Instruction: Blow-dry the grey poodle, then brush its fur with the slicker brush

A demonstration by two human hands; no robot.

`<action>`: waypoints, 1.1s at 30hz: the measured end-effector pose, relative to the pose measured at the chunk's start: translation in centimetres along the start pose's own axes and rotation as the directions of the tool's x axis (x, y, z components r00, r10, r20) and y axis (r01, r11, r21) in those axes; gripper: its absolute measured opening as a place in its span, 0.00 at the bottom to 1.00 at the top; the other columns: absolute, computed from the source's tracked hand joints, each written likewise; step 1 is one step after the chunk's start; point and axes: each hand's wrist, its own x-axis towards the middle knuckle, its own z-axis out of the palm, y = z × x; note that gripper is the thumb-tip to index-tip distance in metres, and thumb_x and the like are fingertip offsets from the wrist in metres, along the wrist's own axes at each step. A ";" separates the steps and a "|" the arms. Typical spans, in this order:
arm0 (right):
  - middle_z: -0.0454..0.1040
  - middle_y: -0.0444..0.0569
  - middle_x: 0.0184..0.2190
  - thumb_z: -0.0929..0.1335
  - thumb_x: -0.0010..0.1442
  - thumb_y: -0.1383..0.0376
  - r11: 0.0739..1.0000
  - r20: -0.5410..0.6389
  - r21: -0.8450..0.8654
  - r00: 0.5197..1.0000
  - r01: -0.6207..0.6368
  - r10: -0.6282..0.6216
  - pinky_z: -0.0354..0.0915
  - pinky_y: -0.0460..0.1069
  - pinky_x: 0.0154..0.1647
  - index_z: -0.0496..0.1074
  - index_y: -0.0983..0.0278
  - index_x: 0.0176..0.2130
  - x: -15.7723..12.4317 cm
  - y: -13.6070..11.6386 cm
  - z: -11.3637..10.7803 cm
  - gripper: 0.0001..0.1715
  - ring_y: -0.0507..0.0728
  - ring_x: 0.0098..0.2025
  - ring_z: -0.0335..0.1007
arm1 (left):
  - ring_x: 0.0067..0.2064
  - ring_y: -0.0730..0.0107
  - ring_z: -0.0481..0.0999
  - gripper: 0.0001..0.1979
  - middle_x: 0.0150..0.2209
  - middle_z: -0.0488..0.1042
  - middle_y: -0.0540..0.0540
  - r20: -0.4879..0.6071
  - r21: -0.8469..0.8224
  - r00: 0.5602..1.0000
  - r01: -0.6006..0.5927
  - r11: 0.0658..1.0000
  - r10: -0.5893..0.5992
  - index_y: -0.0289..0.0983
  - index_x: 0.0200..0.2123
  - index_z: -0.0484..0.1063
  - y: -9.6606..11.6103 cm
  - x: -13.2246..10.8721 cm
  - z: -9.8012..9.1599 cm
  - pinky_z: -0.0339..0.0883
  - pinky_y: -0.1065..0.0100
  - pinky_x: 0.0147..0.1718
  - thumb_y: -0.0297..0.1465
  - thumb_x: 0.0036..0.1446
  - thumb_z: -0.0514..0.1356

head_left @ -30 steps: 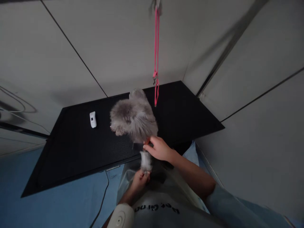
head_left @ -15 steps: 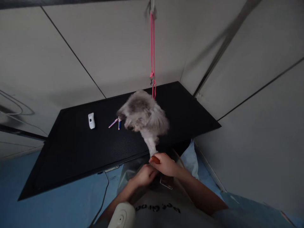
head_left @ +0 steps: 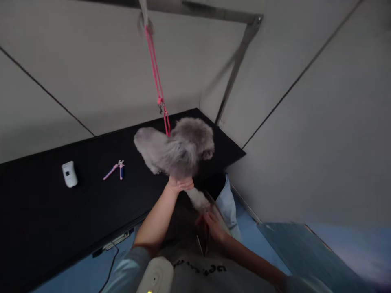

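A small fluffy grey dog (head_left: 175,148) stands at the near edge of a black grooming table (head_left: 76,203), tied by a pink leash (head_left: 157,81) hanging from an overhead bar. My left hand (head_left: 180,185) reaches up and is closed around the dog's body from below. My right hand (head_left: 214,226) is lower, closed on the dog's pale leg (head_left: 198,199), with a dark tool that I cannot make out against it.
A white clipper (head_left: 69,174) and pink-and-blue nail clippers (head_left: 114,170) lie on the table to the left. A metal arm (head_left: 235,69) rises at the table's far corner. Grey walls close in behind and to the right. A cable hangs below the table's front edge.
The view swung right. The dog turned round. My left hand went up from beside my right hand to the dog's body; my right hand dropped lower with the leg.
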 end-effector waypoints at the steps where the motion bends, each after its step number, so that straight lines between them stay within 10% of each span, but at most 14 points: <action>1: 0.69 0.47 0.25 0.54 0.67 0.51 0.999 0.027 -0.031 1.000 -0.010 0.011 0.64 0.50 0.27 0.69 0.61 0.31 -1.0 0.2 -0.1 0.25 0.55 0.27 0.67 | 0.11 0.80 0.49 0.28 0.08 0.43 0.59 0.023 -0.014 0.999 0.029 0.999 -0.029 0.39 0.14 0.56 -0.2 0.2 0.3 0.55 0.70 0.16 0.51 0.44 0.65; 5: 0.70 0.44 0.28 0.64 0.60 0.59 0.991 0.130 -0.116 0.990 0.064 -0.049 0.66 0.48 0.32 0.69 0.61 0.32 -2.5 -1.7 -0.6 0.10 0.53 0.30 0.67 | 0.14 0.80 0.53 0.27 0.13 0.48 0.57 -0.135 -0.130 0.984 0.102 0.986 -0.120 0.37 0.15 0.51 -0.9 1.0 2.2 0.55 0.72 0.18 0.41 0.57 0.60; 8: 0.72 0.45 0.33 0.69 0.53 0.64 0.974 -0.073 -0.107 0.975 0.200 -0.209 0.68 0.49 0.37 0.71 0.61 0.33 -0.9 -4.5 -1.2 0.05 0.54 0.34 0.70 | 0.14 0.81 0.51 0.23 0.15 0.48 0.58 -0.278 -0.219 0.953 0.057 0.974 -0.118 0.37 0.19 0.53 -0.7 1.4 3.6 0.52 0.74 0.17 0.40 0.63 0.56; 12: 0.72 0.48 0.35 0.70 0.53 0.65 0.940 -0.532 -0.238 0.777 0.245 -0.337 0.70 0.51 0.40 0.72 0.61 0.33 0.2 -6.6 -2.7 0.04 0.56 0.38 0.71 | 0.16 0.82 0.53 0.21 0.17 0.51 0.58 -0.299 -0.209 0.954 -0.030 0.978 -0.035 0.36 0.22 0.56 0.5 1.6 4.8 0.54 0.75 0.18 0.40 0.62 0.57; 15: 0.72 0.49 0.37 0.71 0.54 0.65 0.871 -0.633 -0.363 0.599 0.329 -0.490 0.71 0.54 0.42 0.73 0.60 0.34 -0.2 -6.9 -2.6 0.05 0.56 0.39 0.71 | 0.17 0.81 0.56 0.19 0.17 0.53 0.58 -0.298 -0.182 0.954 -0.083 0.980 0.025 0.36 0.24 0.57 1.2 1.6 5.4 0.59 0.73 0.21 0.39 0.60 0.61; 21: 0.74 0.48 0.35 0.71 0.54 0.64 0.817 -0.485 -0.394 0.660 0.420 -0.573 0.72 0.52 0.41 0.73 0.60 0.34 1.2 -8.1 -1.8 0.04 0.56 0.39 0.73 | 0.20 0.79 0.60 0.17 0.19 0.57 0.57 -0.336 -0.085 0.941 -0.082 0.993 0.049 0.37 0.25 0.59 1.4 1.2 5.6 0.65 0.70 0.26 0.38 0.58 0.63; 28: 0.74 0.49 0.36 0.70 0.55 0.64 0.824 -0.726 -0.421 0.404 0.380 -0.557 0.71 0.56 0.43 0.71 0.60 0.35 0.5 -8.7 -3.6 0.05 0.58 0.40 0.73 | 0.22 0.77 0.64 0.18 0.20 0.60 0.54 -0.375 -0.093 0.927 -0.067 0.993 0.028 0.37 0.23 0.58 1.6 0.9 6.0 0.66 0.71 0.27 0.37 0.57 0.63; 30: 0.75 0.49 0.37 0.70 0.55 0.65 0.787 -0.676 -0.442 0.418 0.430 -0.607 0.71 0.55 0.43 0.71 0.60 0.35 0.6 -9.0 -2.5 0.04 0.57 0.40 0.73 | 0.23 0.76 0.65 0.18 0.21 0.61 0.53 -0.378 -0.086 0.926 -0.040 0.996 0.005 0.36 0.23 0.59 1.7 0.6 5.8 0.66 0.72 0.26 0.37 0.58 0.62; 33: 0.76 0.48 0.36 0.71 0.55 0.65 0.770 -0.452 -0.395 0.624 0.501 -0.638 0.71 0.52 0.40 0.72 0.60 0.34 1.4 -10.2 -1.8 0.04 0.56 0.38 0.74 | 0.24 0.74 0.67 0.18 0.21 0.63 0.51 -0.381 -0.072 0.921 0.055 0.996 -0.079 0.36 0.22 0.60 2.0 0.1 5.3 0.67 0.71 0.27 0.38 0.60 0.59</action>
